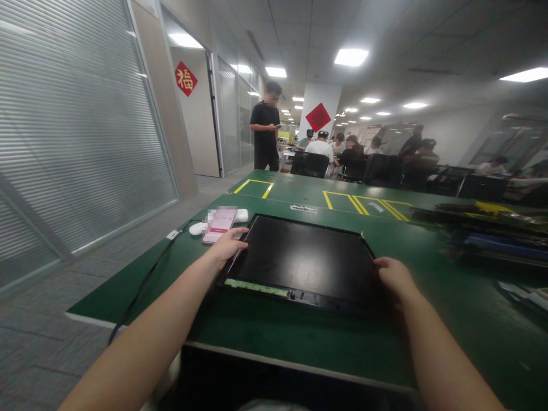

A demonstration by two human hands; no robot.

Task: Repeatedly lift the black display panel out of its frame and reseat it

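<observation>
A flat black display panel [299, 254] lies face up on the green tabletop, or just above it; I cannot tell which. Along its near edge runs a pale green strip [257, 287] beside some small dark parts. My left hand [230, 245] grips the panel's left side, thumb and fingers on its edge. On the opposite side my right hand [394, 277] holds the right edge, thumb on top and the other fingers mostly hidden beneath. A phone with a pink screen [220, 224] rests just beyond my left hand.
White rounded objects [197, 229] sit beside the phone. A black cable [148, 277] crosses the table's left corner. Yellow tape outlines [359, 204] mark the far side. Stacked panels and parts [496, 234] stand at the right. A person [264, 128] stands past the table; others sit behind.
</observation>
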